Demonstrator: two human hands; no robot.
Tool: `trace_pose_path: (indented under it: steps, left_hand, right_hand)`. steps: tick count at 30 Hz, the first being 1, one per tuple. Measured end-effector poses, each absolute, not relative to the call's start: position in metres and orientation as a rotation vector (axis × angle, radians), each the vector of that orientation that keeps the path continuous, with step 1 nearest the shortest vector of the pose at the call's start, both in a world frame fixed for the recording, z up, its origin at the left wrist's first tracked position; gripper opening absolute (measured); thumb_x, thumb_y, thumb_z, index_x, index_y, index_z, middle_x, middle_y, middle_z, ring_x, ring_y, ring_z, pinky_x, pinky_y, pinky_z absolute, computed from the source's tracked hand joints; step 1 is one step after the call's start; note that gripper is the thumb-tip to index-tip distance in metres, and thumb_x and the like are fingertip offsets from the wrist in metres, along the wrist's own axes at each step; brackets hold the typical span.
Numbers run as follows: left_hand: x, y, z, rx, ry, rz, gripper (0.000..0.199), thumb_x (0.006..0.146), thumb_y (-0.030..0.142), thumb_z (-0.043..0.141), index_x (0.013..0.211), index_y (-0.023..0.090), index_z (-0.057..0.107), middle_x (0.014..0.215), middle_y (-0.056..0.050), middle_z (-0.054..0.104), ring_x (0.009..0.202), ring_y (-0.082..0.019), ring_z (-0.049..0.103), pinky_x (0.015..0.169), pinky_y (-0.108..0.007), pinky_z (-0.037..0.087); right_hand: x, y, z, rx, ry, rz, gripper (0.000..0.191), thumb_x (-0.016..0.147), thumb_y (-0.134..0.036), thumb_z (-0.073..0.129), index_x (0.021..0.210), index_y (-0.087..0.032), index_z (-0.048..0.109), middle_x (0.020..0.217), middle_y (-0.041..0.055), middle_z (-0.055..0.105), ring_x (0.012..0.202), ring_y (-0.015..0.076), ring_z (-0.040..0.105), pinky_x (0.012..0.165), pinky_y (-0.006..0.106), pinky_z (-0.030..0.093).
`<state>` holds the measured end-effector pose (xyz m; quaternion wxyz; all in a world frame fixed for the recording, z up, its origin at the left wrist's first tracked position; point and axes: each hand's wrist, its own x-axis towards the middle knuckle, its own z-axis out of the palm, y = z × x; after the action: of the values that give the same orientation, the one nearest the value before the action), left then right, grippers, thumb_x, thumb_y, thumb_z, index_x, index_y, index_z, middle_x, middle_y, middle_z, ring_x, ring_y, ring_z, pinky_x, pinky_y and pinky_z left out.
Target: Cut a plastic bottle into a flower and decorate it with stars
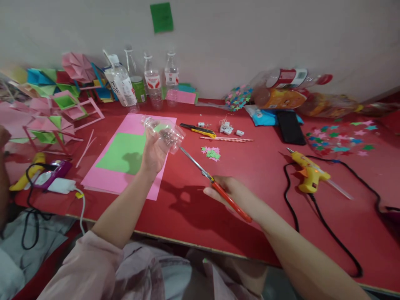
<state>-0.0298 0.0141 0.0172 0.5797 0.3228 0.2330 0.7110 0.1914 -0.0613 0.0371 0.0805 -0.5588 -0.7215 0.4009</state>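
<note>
A clear plastic bottle (170, 132) lies sideways in my left hand (153, 152), its neck pointing left and its wide end to the right. My left fingers wrap around it from below, above the pink and green paper sheets (121, 152). Red-handled scissors (229, 199) are in my right hand (233, 191), with the blades pointing up and left. Their tips come up to the bottle's right end; whether they touch it I cannot tell. Just beyond lie a yellow utility knife (203, 131) and a small pile of pink and green paper stars (212, 153).
Several upright bottles (153, 83) line the wall. A yellow glue gun (309, 171) with a black cord rests at right, near a phone (290, 127). Paper models (59, 112) and a power strip (54, 174) are at left, beside another person's arm (3, 179).
</note>
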Motion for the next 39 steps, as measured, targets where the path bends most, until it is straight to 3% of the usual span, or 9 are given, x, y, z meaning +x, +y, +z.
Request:
trace_pose_path:
  steps: [12,21,33,39]
  left_hand:
    - [-0.0243,0.0113,0.0130,0.965,0.592,1.625,0.045,0.070,0.044,0.064,0.110,0.033,0.047,0.086,0.001,0.057,0.074,-0.014,0.056,0.068,-0.031,0.045]
    - [-0.0231,0.0099,0.0142,1.018,0.673,1.651,0.053,0.067,0.049,0.065,0.115,0.033,0.048,0.092,-0.002,0.057,0.084,-0.018,0.056,0.076,-0.035,0.047]
    - [-0.0269,0.0123,0.0145,1.011,0.637,1.648,0.057,0.067,0.050,0.066,0.118,0.033,0.046,0.090,-0.002,0.057,0.083,-0.017,0.055,0.077,-0.033,0.047]
    - [-0.0296,0.0129,0.0139,1.052,0.563,1.571,0.061,0.063,0.039,0.068,0.118,0.033,0.044,0.087,0.001,0.054,0.082,-0.016,0.055,0.078,-0.034,0.044]
  right_hand:
    - [0.1894,-0.0631,0.0385,-1.583,-2.158,1.252,0.057,0.073,-0.076,0.043,0.061,-0.022,0.034,0.057,-0.0059,0.027,0.053,0.0086,0.024,0.049,0.024,0.023]
    - [0.1904,-0.0633,0.0346,-1.548,-2.130,1.281,0.058,0.073,-0.078,0.039,0.060,-0.022,0.035,0.056,-0.0058,0.026,0.051,0.0088,0.025,0.049,0.025,0.021]
    - [0.1902,-0.0605,0.0355,-1.514,-2.090,1.336,0.055,0.072,-0.071,0.052,0.057,-0.021,0.034,0.054,-0.0064,0.026,0.050,0.0078,0.024,0.048,0.025,0.021]
    - [0.1920,-0.0611,0.0363,-1.483,-2.102,1.355,0.054,0.076,-0.072,0.046,0.060,-0.021,0.036,0.055,-0.0058,0.031,0.050,0.0083,0.028,0.049,0.025,0.022]
